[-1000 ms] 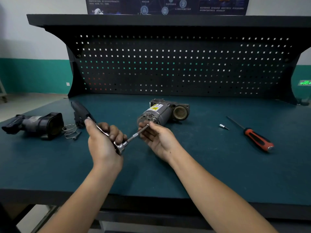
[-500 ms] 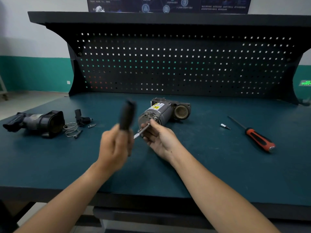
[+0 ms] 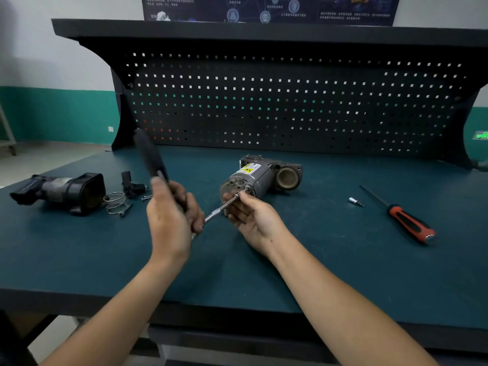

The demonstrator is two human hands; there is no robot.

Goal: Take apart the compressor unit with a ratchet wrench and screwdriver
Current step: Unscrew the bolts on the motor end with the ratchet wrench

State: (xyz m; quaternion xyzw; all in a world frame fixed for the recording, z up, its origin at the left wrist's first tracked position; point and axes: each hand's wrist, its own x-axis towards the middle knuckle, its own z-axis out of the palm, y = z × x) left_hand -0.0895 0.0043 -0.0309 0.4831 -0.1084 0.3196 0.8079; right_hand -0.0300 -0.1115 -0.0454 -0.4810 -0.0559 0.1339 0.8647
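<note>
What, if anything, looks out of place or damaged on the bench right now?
Nothing looks damaged or spilled. Loose bits lie on the bench: a spring and small screws beside the separate black housing at left, and a lone bit near the screwdriver at right. They could roll or get lost.

**Behind the worktop**

We see a teal worktop (image 3: pixel 343 273) backed by a black pegboard (image 3: pixel 290 107) under a dark shelf (image 3: pixel 264 33). Above it we make out a blue poster (image 3: pixel 264 9); the wall (image 3: pixel 66 62) behind carries a green band low down.
</note>
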